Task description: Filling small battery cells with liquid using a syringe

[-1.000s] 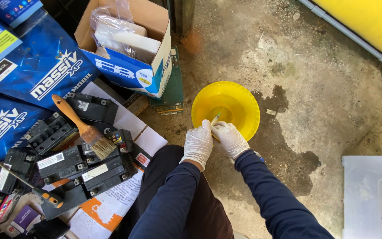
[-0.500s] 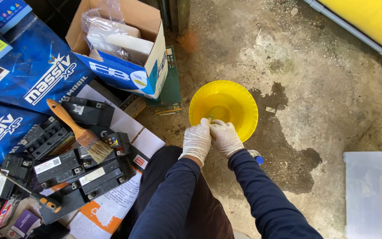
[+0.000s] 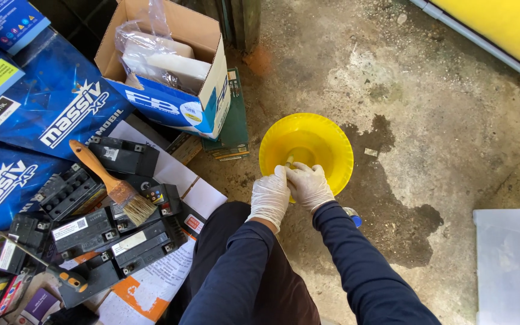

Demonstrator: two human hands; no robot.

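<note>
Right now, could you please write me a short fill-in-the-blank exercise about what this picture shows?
1. Both hands, left and right, wear white ____.
2. The hands meet over the rim of a ____ bowl.
3. A wooden-handled ____ lies on the black batteries.
4. The open box is made of ____.

Missing words: gloves; yellow; brush; cardboard

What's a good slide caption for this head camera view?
Gloved left hand and right hand hold a small pale object over a yellow bowl on stained concrete.
</note>
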